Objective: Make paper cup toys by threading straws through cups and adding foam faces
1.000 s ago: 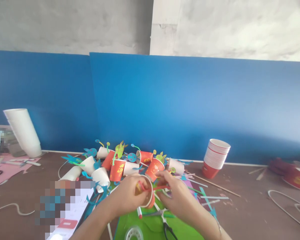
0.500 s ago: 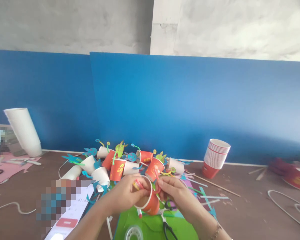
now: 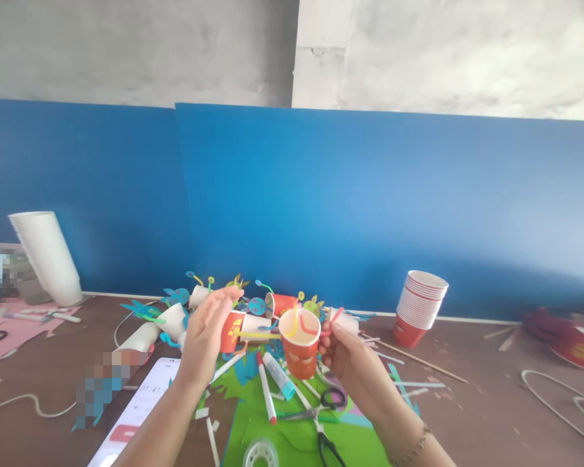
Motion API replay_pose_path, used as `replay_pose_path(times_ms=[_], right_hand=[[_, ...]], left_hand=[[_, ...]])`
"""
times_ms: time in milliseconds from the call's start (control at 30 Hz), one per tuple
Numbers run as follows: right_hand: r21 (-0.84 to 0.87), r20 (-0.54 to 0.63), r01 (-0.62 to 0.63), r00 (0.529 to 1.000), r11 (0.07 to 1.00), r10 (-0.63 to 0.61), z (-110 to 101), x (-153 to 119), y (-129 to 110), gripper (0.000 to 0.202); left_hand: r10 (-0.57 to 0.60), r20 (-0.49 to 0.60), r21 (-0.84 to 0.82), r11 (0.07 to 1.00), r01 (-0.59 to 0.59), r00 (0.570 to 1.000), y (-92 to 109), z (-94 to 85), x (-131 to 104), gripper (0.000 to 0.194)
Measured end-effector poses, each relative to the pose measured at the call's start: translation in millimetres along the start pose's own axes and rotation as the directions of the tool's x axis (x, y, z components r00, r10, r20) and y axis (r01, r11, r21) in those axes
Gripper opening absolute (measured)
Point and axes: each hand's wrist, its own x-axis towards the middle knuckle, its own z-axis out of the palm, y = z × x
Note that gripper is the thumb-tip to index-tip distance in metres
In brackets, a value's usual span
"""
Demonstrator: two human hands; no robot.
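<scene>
A red paper cup [image 3: 300, 360] with gold print stands upright in front of me, its white mouth tipped towards me. A yellow straw [image 3: 260, 335] sticks out from its left side. A red bendy straw [image 3: 337, 319] comes out on the right, and my right hand [image 3: 350, 360] is closed on it, fingers against or close beside the cup's wall. My left hand [image 3: 209, 334] is off the cup, fingers stretched and held together, with nothing in it. Below lie a red-capped marker [image 3: 267, 389], a glue stick [image 3: 279, 376] and black-handled scissors [image 3: 326, 405] on green paper [image 3: 277, 441].
Behind my hands lie several decorated cups [image 3: 172, 321] with paper shapes. A tall white cup stack [image 3: 48, 259] leans at left; a red-and-white stack [image 3: 421, 308] stands at right. A phone [image 3: 141, 405], a tape roll [image 3: 260, 454], a wooden stick [image 3: 423, 360] and a blue partition [image 3: 370, 207] are around.
My left hand has let go of the cup and moved left and up. The cup has turned upright and risen, showing the yellow straw. My right hand keeps the red straw.
</scene>
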Motion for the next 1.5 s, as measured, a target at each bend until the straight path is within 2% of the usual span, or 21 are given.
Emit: replay_pose_path(times_ms=[33, 100, 167, 200, 267, 300, 333, 400, 500, 567, 667, 767, 867, 967, 1033, 1100, 1200, 1267, 1333, 1400, 1500], right_hand=[[0.046, -0.006, -0.020, 1.000, 0.999, 0.021, 0, 0, -2, 0.039], [0.131, -0.011, -0.056, 0.998, 0.990, 0.058, 0, 1, -4, 0.035], [0.159, -0.026, -0.054, 0.998, 0.986, 0.059, 0, 0, -4, 0.032], [0.155, -0.031, -0.045, 0.998, 0.987, 0.051, 0, 0, -4, 0.030], [0.120, -0.024, -0.026, 0.999, 0.992, 0.029, 1, -2, -2, 0.027], [0.096, -0.010, -0.018, 1.000, 0.995, 0.019, 1, -3, -1, 0.026], [0.070, 0.007, -0.009, 1.000, 0.997, 0.009, 2, -4, -1, 0.025], [0.005, 0.041, 0.024, 0.999, 1.000, -0.025, 5, -8, 0, 0.027], [-0.179, 0.129, 0.126, 0.986, 0.976, -0.104, 11, -15, 2, 0.033], [-0.321, 0.208, 0.168, 0.973, 0.932, -0.103, 14, -19, 4, 0.050], [-0.483, 0.183, 0.143, 0.981, 0.864, -0.059, 16, -21, 11, 0.066], [-0.507, 0.127, 0.159, 0.986, 0.847, -0.109, 15, -19, 16, 0.064], [-0.461, 0.130, 0.218, 0.976, 0.860, -0.178, 13, -16, 17, 0.067], [-0.481, 0.123, 0.224, 0.975, 0.847, -0.188, 12, -14, 18, 0.065], [-0.524, 0.134, 0.244, 0.970, 0.816, -0.204, 12, -14, 19, 0.062], [-0.574, 0.165, 0.285, 0.958, 0.768, -0.233, 13, -15, 22, 0.062], [-0.629, 0.246, 0.357, 0.934, 0.691, -0.259, 14, -18, 26, 0.064], [-0.663, 0.285, 0.388, 0.922, 0.641, -0.263, 14, -19, 28, 0.064], [-0.704, 0.283, 0.394, 0.919, 0.590, -0.275, 14, -19, 28, 0.065], [-0.740, 0.262, 0.377, 0.925, 0.558, -0.277, 14, -20, 28, 0.063], [-0.770, 0.242, 0.336, 0.940, 0.542, -0.240, 16, -21, 27, 0.061]], left_hand=[[-0.067, -0.043, -0.081, 0.995, 0.064, 0.997, -3, -0.4, 2, 0.033], [-0.184, -0.004, -0.164, 0.970, 0.181, 0.983, -8, 1.0, 4, 0.035], [-0.255, 0.166, -0.165, 0.945, 0.281, 0.953, -11, 5.3, 1, 0.041], [-0.274, 0.279, -0.155, 0.933, 0.325, 0.920, -12, 8.3, -3, 0.046], [-0.283, 0.494, -0.158, 0.901, 0.405, 0.822, -14, 15.9, -13, 0.060], [-0.263, 0.564, -0.180, 0.886, 0.427, 0.783, -16, 20.2, -18, 0.067], [-0.242, 0.590, -0.215, 0.873, 0.439, 0.771, -18, 24.5, -22, 0.073], [-0.244, 0.571, -0.246, 0.860, 0.447, 0.784, -23, 32.3, -28, 0.078], [-0.241, 0.522, -0.280, 0.857, 0.432, 0.818, -28, 39.8, -31, 0.070], [-0.257, 0.506, -0.283, 0.852, 0.440, 0.823, -29, 41.7, -32, 0.062], [-0.270, 0.505, -0.257, 0.860, 0.442, 0.820, -27, 42.3, -34, 0.051], [-0.217, 0.476, -0.282, 0.880, 0.381, 0.852, -25, 41.4, -36, 0.044], [-0.180, 0.369, -0.321, 0.896, 0.307, 0.912, -22, 39.2, -36, 0.039], [-0.153, 0.284, -0.319, 0.916, 0.244, 0.947, -20, 37.2, -35, 0.033], [-0.149, 0.275, -0.317, 0.919, 0.236, 0.950, -18, 36.9, -35, 0.033], [-0.193, 0.301, -0.333, 0.896, 0.292, 0.934, -16, 37.1, -35, 0.036], [-0.306, 0.372, -0.331, 0.838, 0.433, 0.876, -15, 36.8, -33, 0.038], [-0.343, 0.404, -0.287, 0.833, 0.473, 0.848, -15, 36.0, -31, 0.036], [-0.332, 0.403, -0.226, 0.867, 0.445, 0.853, -14, 35.7, -30, 0.033], [-0.295, 0.381, -0.166, 0.911, 0.378, 0.876, -14, 36.6, -31, 0.029], [-0.242, 0.341, -0.121, 0.947, 0.298, 0.908, -11, 39.5, -34, 0.034]])
